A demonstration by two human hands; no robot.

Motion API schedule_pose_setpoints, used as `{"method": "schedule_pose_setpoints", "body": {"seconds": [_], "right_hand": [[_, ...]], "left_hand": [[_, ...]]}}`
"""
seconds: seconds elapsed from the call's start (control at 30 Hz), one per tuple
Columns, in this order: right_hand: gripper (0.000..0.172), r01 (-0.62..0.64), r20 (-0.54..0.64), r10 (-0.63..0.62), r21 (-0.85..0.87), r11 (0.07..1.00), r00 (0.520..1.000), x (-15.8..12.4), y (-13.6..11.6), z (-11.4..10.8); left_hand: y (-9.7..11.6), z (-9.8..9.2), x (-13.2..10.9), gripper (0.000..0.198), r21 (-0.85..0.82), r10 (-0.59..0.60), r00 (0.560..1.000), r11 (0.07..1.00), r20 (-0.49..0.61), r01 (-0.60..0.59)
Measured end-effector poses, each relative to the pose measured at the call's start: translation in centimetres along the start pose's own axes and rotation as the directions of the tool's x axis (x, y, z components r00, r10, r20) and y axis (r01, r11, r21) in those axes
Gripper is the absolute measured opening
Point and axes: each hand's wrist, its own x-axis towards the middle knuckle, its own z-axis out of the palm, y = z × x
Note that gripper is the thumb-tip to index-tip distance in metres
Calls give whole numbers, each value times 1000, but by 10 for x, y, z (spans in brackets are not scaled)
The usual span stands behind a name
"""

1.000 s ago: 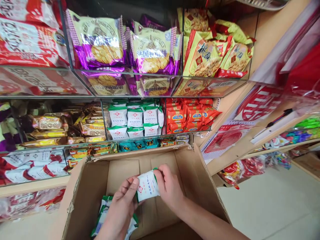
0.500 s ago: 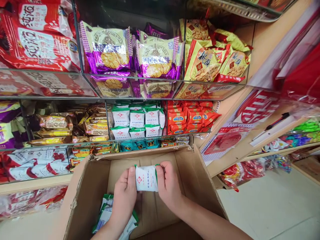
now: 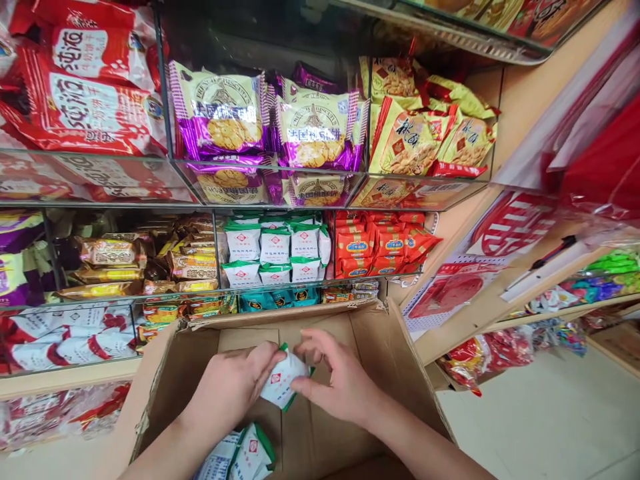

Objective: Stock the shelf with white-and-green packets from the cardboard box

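Over an open cardboard box [image 3: 410, 373], my left hand [image 3: 233, 377] pinches a small white snack packet [image 3: 284, 381] with green ends near its upper edge. The packet is tilted, and a red diamond mark shows on its face. My right hand [image 3: 340, 380] is at the packet's right side, fingers curved and apart, its thumb against or just in front of the wrapper. Below my left wrist, several similar white and green packets [image 3: 253, 450] lie in the box, partly covered by my forearm.
Behind the box, glass-fronted shelves hold white and green packets [image 3: 275, 245], red packets [image 3: 355, 243], purple biscuit packs [image 3: 220, 113] and yellow packs [image 3: 407, 137]. A wooden side panel [image 3: 520, 113] with hanging red items rises on the right. Tiled floor [image 3: 540, 427] shows at lower right.
The packet has gone from level, held at both ends, to tilted in my left hand. My right fingers have come off its end and spread. The view has shifted slightly upward.
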Motion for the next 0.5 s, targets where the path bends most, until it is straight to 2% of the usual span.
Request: {"method": "schedule_pose_setpoints", "body": {"seconds": [0.07, 0.1, 0.13, 0.2, 0.27, 0.33, 0.4, 0.5], "right_hand": [[26, 34, 132, -29, -40, 999, 991, 4, -3, -5], [18, 45, 158, -32, -74, 996, 987, 8, -4, -8], [13, 40, 140, -25, -105, 994, 990, 12, -4, -12], [13, -18, 29, 20, -91, 996, 999, 25, -3, -22], [18, -93, -92, 97, 49, 994, 991, 40, -2, -35], [24, -112, -156, 158, 269, 957, 975, 53, -3, -44], [28, -102, -172, 200, 458, 883, 964, 61, -4, -46], [31, -148, -145, 278, 573, 806, 949, 58, -5, -40]], "left_hand": [[1, -4, 3, 24, 53, 118, 993, 991, 16, -119], [1, -6, 5, 26, 82, 152, 988, 985, -7, -151], [1, -9, 8, 27, 114, 173, 984, 979, -46, -166], [-3, -17, 18, 26, 190, 197, 970, 967, -141, -169], [-9, -29, 36, 24, 282, 225, 953, 946, -204, -163], [-13, -41, 62, 25, 383, 252, 943, 911, -216, -155], [-14, -52, 92, 28, 476, 275, 945, 864, -177, -162], [-11, -59, 131, 43, 566, 304, 950, 797, -73, -212]]}}
